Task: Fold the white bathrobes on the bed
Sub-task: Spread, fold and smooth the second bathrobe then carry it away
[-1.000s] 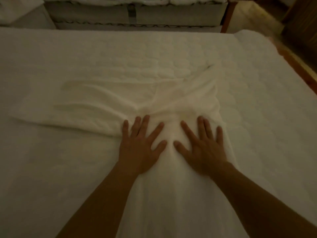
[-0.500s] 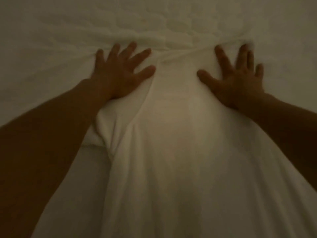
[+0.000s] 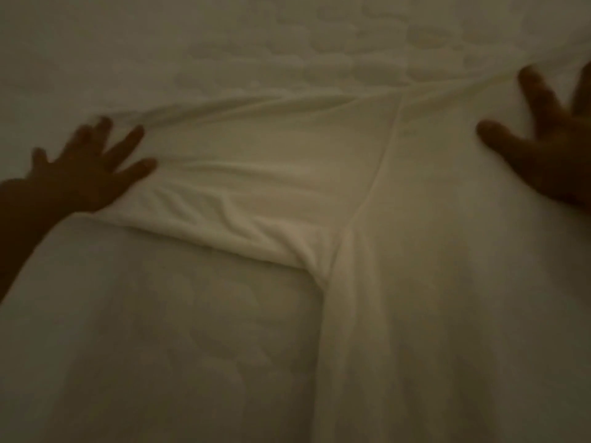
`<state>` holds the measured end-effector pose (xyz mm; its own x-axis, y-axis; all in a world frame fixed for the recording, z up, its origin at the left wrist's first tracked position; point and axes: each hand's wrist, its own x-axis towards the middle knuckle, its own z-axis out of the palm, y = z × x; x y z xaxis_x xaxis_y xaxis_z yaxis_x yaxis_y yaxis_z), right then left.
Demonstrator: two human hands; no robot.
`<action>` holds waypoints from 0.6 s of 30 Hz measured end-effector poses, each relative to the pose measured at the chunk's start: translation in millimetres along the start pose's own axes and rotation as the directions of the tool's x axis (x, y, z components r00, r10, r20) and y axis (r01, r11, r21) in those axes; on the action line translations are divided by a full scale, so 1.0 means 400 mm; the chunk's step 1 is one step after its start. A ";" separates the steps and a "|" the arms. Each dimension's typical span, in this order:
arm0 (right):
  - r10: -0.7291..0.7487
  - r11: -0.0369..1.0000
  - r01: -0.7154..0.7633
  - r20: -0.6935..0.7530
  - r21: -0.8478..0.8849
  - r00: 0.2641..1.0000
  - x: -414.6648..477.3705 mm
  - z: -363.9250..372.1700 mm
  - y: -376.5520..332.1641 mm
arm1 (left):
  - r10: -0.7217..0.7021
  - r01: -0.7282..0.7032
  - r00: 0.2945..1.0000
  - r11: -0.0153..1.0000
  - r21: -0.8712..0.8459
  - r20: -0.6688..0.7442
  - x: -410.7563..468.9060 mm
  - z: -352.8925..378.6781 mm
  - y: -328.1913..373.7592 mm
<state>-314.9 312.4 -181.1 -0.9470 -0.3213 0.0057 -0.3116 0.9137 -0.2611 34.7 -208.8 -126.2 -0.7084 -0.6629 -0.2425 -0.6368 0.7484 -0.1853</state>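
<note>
The white bathrobe (image 3: 415, 298) lay flat on the bed (image 3: 144, 346), its body running toward the camera and a sleeve (image 3: 243, 187) stretched leftward. Farther out, the left hand (image 3: 86, 177) and right hand (image 3: 550, 155) pressed on it well apart with fingers spread, apparently to smooth it taut for folding.

Quilted white bed (image 3: 192, 346), white bathrobe (image 3: 415, 282) spread flat on it, sleeve (image 3: 224, 193) stretched left
</note>
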 end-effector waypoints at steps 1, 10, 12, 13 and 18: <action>0.009 1.000 -0.009 -0.001 0.014 1.000 0.005 0.004 0.000 | -0.009 0.009 0.999 1.000 0.011 0.033 0.009 0.003 -0.042; 0.015 0.988 -0.002 0.084 -0.154 0.996 -0.028 -0.033 -0.032 | 0.112 -0.087 0.947 0.992 0.095 -0.303 -0.070 -0.105 0.307; 0.057 0.970 -0.019 0.153 -0.243 0.987 -0.041 -0.074 -0.057 | 0.235 -0.281 0.872 0.959 -0.047 -0.430 -0.185 -0.118 0.587; 0.086 0.968 -0.043 0.166 -0.249 0.982 -0.056 -0.104 -0.076 | 0.306 -0.392 0.855 0.910 -0.135 -0.420 -0.277 -0.121 0.724; -0.028 1.000 0.027 0.031 0.006 0.999 -0.369 -0.169 -0.097 | 0.512 -0.592 0.779 0.791 -0.156 -0.360 -0.539 0.036 0.868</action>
<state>-168.3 341.1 -106.4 -0.9351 -0.3540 -0.0173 -0.3369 0.9030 -0.2667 -29.2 194.3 -151.9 -0.9882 -0.1415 0.0593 -0.1317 0.9806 0.1455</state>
